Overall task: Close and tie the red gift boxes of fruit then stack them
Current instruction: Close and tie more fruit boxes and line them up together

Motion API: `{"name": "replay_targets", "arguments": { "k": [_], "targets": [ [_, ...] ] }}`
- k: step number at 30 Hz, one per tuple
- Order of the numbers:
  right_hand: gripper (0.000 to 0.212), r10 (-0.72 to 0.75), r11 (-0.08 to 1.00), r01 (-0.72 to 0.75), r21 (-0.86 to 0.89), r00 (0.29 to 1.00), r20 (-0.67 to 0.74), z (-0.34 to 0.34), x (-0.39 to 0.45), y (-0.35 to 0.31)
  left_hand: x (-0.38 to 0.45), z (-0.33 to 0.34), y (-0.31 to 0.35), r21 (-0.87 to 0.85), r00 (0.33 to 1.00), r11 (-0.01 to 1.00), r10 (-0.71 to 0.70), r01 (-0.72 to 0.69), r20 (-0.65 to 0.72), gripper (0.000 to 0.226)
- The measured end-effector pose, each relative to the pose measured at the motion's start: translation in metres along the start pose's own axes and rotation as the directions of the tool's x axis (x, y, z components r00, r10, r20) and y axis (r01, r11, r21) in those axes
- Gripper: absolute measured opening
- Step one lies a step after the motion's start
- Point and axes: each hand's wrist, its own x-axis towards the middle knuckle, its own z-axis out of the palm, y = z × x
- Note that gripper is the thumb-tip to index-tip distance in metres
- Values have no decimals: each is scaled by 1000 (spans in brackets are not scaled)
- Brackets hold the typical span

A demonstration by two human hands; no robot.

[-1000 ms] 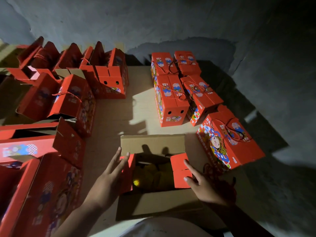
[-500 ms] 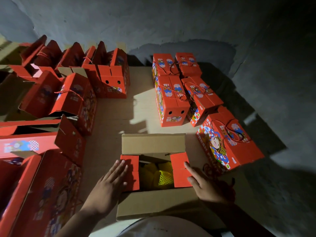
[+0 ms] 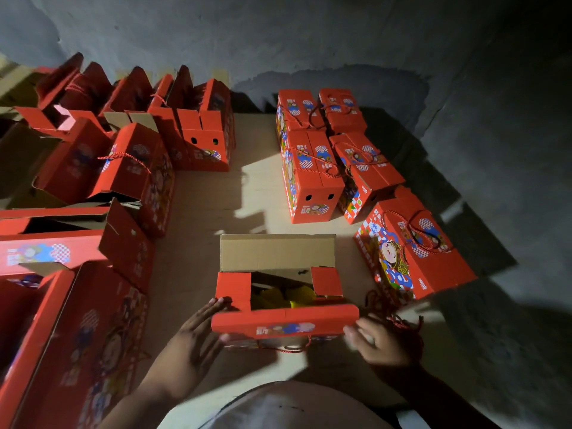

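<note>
Low in the frame, the left hand (image 3: 198,342) and right hand (image 3: 376,343) pressed flat, straightened fingers against the ends of the near flap (image 3: 284,320) of an open gift box (image 3: 278,274) at lower centre. Stiff cardboard loaded with fruit likely handled heavy, best lifted from beneath. Tied boxes (image 3: 328,156) sat beyond, upper right.

Two bare hands — left hand (image 3: 198,342), right hand (image 3: 376,343) — no rings, no gloves, no watch visible. Forearms bare too: no sleeves reaching the wrists. Lower down, a pale, whitish garment (image 3: 288,407) across the torso — rounded at the frame's bottom edge, with a faint dark mark on it.
</note>
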Motion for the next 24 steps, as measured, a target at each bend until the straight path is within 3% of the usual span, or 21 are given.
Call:
{"name": "replay_targets", "arguments": {
  "k": [1,3,5,6,8,11,13,18,24],
  "targets": [
    [34,17,998,-16,66,1000,-10,0,4,-6,3,0,1,-16,998,999,-35,34,-48,57],
    [15,125,953,-138,270,990,64,4,14,-10,9,0,3,-12,987,994,-107,107,-119,66],
    [38,257,885,-260,386,964,60,3,25,-17,16,2,5,10,975,985,-167,170,-145,81],
    [47,261,885,-254,390,965,36,4,29,-19,20,2,7,29,973,983,-177,183,-147,83],
    [56,212,912,-209,352,977,32,2,34,-29,27,3,12,140,987,984,-90,109,-134,65],
    [41,42,986,-40,164,999,-9,2,41,-30,31,3,16,335,999,942,-4,17,-39,46],
    [41,-46,997,43,59,998,41,2,42,-29,31,4,15,394,1000,919,-20,12,16,58],
    [95,-125,991,131,-21,973,196,9,36,-22,27,9,11,460,989,888,-54,-16,138,96],
    [83,-159,985,166,-52,980,124,12,35,-17,27,12,11,452,993,892,-26,-28,113,94]
  ]
}}
